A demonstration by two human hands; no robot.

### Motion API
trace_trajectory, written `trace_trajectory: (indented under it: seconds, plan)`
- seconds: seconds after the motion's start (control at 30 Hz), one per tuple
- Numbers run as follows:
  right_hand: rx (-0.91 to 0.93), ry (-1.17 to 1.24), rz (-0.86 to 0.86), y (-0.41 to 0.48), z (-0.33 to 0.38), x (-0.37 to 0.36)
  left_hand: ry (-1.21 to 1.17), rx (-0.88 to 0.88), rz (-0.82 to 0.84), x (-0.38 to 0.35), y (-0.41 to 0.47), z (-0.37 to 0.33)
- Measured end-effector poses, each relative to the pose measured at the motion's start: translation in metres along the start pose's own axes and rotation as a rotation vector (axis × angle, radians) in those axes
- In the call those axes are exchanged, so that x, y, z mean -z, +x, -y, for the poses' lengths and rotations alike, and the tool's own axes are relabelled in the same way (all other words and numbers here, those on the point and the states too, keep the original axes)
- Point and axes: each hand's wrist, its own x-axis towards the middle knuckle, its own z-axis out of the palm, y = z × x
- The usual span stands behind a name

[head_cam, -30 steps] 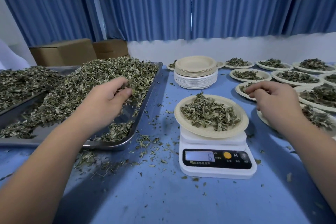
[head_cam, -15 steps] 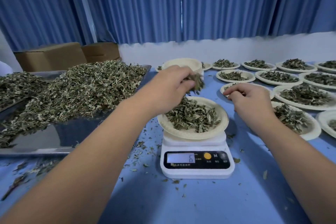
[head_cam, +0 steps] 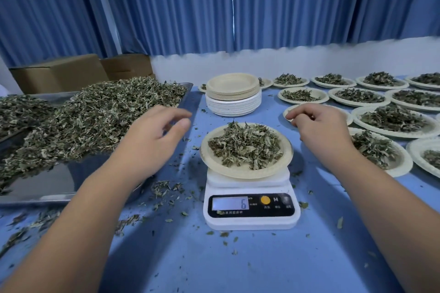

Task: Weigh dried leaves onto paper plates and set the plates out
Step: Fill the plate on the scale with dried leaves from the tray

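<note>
Dried green leaves (head_cam: 246,147) lie weighing on the round beige paper plate (head_cam: 238,174) atop the white digital scale (head_cam: 250,220), flanked by the left hand (head_cam: 152,143) and right hand (head_cam: 321,133), fingers loose, empty; lifting the plate off probably follows.

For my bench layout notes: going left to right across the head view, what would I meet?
Metal tray of loose leaves → left hand → scale under the plate being weighed → right hand → filled plates set out.
</note>
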Motion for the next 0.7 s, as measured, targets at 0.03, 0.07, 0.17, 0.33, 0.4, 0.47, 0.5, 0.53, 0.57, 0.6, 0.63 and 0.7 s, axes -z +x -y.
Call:
trace_trajectory:
  seconds: [0.03,0.07,0.17,0.33,0.4,0.47,0.5,0.53,0.57,0.6,0.63,0.7]
  plan:
    - [-0.001,0.001,-0.002,0.000,0.000,0.000,0.021,0.036,0.011,0.000,-0.004,0.006]
    - [-0.002,-0.001,-0.003,0.000,0.000,0.000,0.039,0.059,0.029,-0.001,-0.007,0.011]
    - [-0.004,-0.010,0.010,-0.003,0.001,0.000,0.037,0.077,0.082,-0.006,-0.012,0.012]
    - [0.010,-0.042,-0.001,-0.003,0.001,0.005,-0.005,0.069,0.074,-0.018,-0.012,0.001]
    - [0.040,-0.085,0.009,-0.003,0.000,0.006,-0.027,0.082,0.068,-0.022,-0.013,-0.001]
    - [0.075,-0.153,0.031,-0.004,0.000,0.005,-0.031,0.102,0.063,-0.024,-0.013,-0.001]
    - [0.090,-0.187,0.044,-0.004,0.000,0.004,-0.033,0.109,0.056,-0.025,-0.014,-0.001]
    - [0.104,-0.215,0.055,-0.005,0.001,0.003,-0.036,0.116,0.050,-0.026,-0.014,-0.001]
    - [0.118,-0.240,0.064,-0.006,0.002,0.003,-0.038,0.124,0.048,-0.027,-0.014,-0.001]
    - [0.131,-0.258,0.071,-0.007,0.003,0.002,-0.038,0.133,0.049,-0.028,-0.014,-0.001]
    - [0.144,-0.273,0.076,-0.008,0.004,0.002,-0.036,0.141,0.050,-0.028,-0.014,-0.002]
    - [0.162,-0.307,0.084,-0.009,0.007,0.001,-0.029,0.155,0.046,-0.027,-0.015,-0.001]
